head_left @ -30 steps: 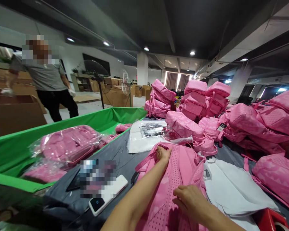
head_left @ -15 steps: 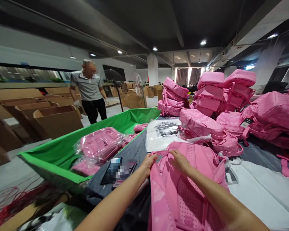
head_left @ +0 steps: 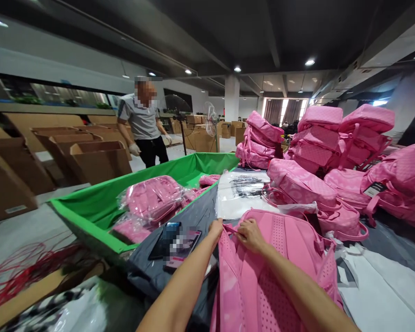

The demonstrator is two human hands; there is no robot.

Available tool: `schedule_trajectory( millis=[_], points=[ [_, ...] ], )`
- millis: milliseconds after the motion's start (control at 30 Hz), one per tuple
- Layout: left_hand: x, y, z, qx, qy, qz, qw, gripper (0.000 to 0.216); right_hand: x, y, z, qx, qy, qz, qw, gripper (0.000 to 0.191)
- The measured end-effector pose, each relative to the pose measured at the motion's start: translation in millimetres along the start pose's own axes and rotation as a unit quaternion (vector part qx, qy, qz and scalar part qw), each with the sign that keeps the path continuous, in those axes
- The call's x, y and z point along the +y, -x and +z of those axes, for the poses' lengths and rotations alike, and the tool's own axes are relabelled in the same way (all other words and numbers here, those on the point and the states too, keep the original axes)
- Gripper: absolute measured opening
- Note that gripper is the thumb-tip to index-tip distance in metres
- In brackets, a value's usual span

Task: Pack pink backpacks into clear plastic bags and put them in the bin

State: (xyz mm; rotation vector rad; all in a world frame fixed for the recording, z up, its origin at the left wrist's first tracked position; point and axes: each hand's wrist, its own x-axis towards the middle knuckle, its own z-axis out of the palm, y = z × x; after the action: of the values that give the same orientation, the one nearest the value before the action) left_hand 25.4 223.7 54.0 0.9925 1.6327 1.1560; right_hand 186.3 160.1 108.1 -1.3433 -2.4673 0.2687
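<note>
A pink backpack [head_left: 280, 267] lies back-side up on the grey table in front of me. My left hand [head_left: 215, 229] pinches the top left corner of the backpack where a strap joins. My right hand [head_left: 249, 234] is closed on the same strap, a few centimetres to the right. Both forearms reach across the backpack's perforated back panel. A stack of flat printed plastic bags [head_left: 240, 193] lies just beyond my hands.
Piles of pink backpacks [head_left: 325, 152] cover the table's right and far side. A green cloth bin [head_left: 100, 207] at left holds bagged pink backpacks [head_left: 152, 198]. Two phones [head_left: 180, 242] lie near the table edge. A person in a grey shirt [head_left: 141, 124] stands among cardboard boxes [head_left: 97, 159].
My right hand moved from the middle of the back panel up to the top strap beside my left hand. My view turned left, and the person at the boxes now appears nearer the middle.
</note>
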Motion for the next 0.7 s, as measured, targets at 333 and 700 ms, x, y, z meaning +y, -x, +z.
schedule_trajectory(
  millis=[333, 700],
  points=[
    [67, 36, -31, -0.187, 0.154, 0.049, 0.969, 0.051, 22, -25, -23, 0.012, -0.117, 0.01, 0.993, 0.05],
    [115, 70, -22, -0.234, 0.186, 0.207, 0.932, 0.043, 20, 14, -86, 0.042, -0.069, 0.093, 0.992, 0.014]
  ],
)
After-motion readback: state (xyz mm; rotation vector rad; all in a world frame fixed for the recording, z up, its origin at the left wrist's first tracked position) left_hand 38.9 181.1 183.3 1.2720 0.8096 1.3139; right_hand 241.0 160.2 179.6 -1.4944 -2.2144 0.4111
